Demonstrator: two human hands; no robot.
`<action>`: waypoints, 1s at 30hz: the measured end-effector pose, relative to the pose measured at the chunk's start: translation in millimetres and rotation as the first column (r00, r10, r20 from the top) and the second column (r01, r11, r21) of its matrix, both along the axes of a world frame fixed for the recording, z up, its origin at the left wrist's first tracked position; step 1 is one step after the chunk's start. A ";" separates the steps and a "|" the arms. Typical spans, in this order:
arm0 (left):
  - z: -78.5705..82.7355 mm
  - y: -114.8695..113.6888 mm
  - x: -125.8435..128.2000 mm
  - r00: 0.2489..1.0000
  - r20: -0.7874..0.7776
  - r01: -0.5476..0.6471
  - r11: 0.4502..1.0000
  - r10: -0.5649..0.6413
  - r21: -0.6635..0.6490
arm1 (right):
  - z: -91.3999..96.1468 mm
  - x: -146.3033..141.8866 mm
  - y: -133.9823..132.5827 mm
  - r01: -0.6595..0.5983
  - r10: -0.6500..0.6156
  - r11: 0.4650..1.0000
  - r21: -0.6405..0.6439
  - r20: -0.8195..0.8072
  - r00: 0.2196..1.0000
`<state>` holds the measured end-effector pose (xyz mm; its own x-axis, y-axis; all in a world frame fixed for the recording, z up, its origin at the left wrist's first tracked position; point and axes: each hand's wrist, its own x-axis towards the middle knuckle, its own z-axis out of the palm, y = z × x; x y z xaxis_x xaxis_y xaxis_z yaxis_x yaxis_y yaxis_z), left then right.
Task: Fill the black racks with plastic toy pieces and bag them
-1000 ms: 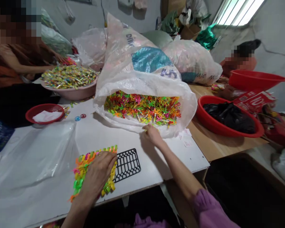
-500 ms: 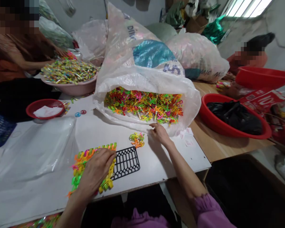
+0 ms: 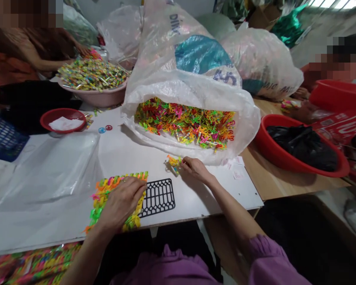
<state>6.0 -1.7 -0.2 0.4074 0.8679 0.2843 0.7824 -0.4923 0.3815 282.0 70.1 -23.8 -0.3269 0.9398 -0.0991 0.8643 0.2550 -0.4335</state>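
My left hand [image 3: 123, 200] rests over a black plastic grid rack [image 3: 158, 197], fingers bent and pressed together at the edge of its filled part. Rows of bright plastic pieces [image 3: 99, 204] in yellow, green, orange and pink cover the rack's left part; its right part shows bare slots. Beyond the rack, my right hand [image 3: 195, 169] pinches a small bunch of coloured plastic pieces [image 3: 174, 162], held close to the table top. Just behind that hand lies the mouth of a large white sack [image 3: 154, 140], with a heap of similar pieces [image 3: 190, 122] inside.
Clear plastic sheets [image 3: 56, 170] lie at left, near a small red bowl [image 3: 63, 120] with paper. Behind it stands a pink basin [image 3: 101, 97] of wrapped items, where a person works. A red basin [image 3: 267, 146] with a black bag sits right; another person is beyond.
My right hand has moved slightly left from the sack's mouth and taken hold of the small bunch lying on the table. My left hand stays on the rack. The view has shifted a little.
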 end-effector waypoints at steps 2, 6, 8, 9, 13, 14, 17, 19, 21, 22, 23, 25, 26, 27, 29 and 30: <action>2.2 2.4 1.0 1.000 -0.017 -0.010 1.000 0.009 -0.021 | -0.5 -1.0 -1.3 0.085 -0.085 0.996 0.038 -0.017 0.996; 3.2 1.8 1.9 1.000 -0.004 -0.008 1.000 0.008 -0.013 | 6.7 -8.2 8.2 0.186 -0.172 0.982 0.038 -0.243 0.955; 1.6 0.0 1.6 1.000 0.005 -0.008 1.000 0.008 0.002 | 11.6 -13.5 15.0 0.195 -0.194 0.980 -0.045 -0.444 0.875; 0.8 -0.8 1.4 1.000 0.004 -0.009 1.000 0.009 0.003 | 13.2 -17.2 18.1 0.176 -0.206 0.978 -0.108 -0.537 0.818; 0.4 -1.9 1.6 1.000 -0.006 -0.008 1.000 0.008 -0.022 | 9.1 -39.9 30.4 0.007 -0.262 0.944 -0.329 -0.740 0.619; 1.1 -1.8 1.7 1.000 -0.007 -0.005 1.000 0.005 -0.026 | 6.2 -46.7 34.4 -0.026 -0.280 0.931 -0.365 -0.757 0.591; 3.1 -2.0 2.0 1.000 -0.010 0.001 1.000 -0.001 -0.031 | -1.8 -64.1 47.6 -0.025 -0.327 0.907 -0.419 -0.743 0.584; 3.3 -2.5 2.2 1.000 -0.012 -0.004 1.000 0.004 -0.026 | -4.2 -70.7 52.3 0.085 -0.306 0.933 -0.351 -0.642 0.703; 2.4 -2.8 2.4 1.000 -0.006 -0.007 1.000 0.007 -0.010 | -4.4 -74.0 48.7 0.179 -0.236 0.969 -0.170 -0.424 0.875; 1.7 -2.8 2.6 1.000 -0.001 -0.005 1.000 0.005 0.001 | -4.4 -75.4 43.7 0.177 -0.193 0.981 -0.080 -0.292 0.937; 1.0 -2.7 2.7 1.000 0.005 -0.002 1.000 0.002 0.010 | -4.7 -77.1 37.1 0.151 -0.151 0.988 -0.013 -0.169 0.974; 0.4 -2.0 2.8 1.000 0.012 0.001 1.000 -0.001 0.022 | -6.6 -81.5 22.3 0.092 -0.092 0.995 0.034 0.010 0.996; 0.8 -1.4 2.6 1.000 0.011 0.000 1.000 0.000 0.022 | -8.0 -83.9 15.7 0.082 -0.084 0.996 0.035 0.064 0.994; 1.7 -0.7 2.4 1.000 0.006 -0.003 1.000 0.003 0.012 | -9.1 -85.9 10.5 0.089 -0.093 0.995 0.042 0.099 0.991; 5.0 1.6 1.9 1.000 -0.013 -0.007 1.000 0.007 -0.025 | -8.7 -87.3 4.4 0.129 -0.134 0.990 0.056 0.096 0.986; 7.0 3.3 1.8 1.000 -0.026 -0.008 0.999 0.007 -0.048 | -6.6 -86.4 2.5 0.148 -0.150 0.988 0.049 0.045 0.988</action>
<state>7.8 1.6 6.9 0.4073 0.8835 0.2313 0.7959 -0.4676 0.3845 195.6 72.6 -30.4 -0.1784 0.9816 -0.0679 0.9139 0.1397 -0.3812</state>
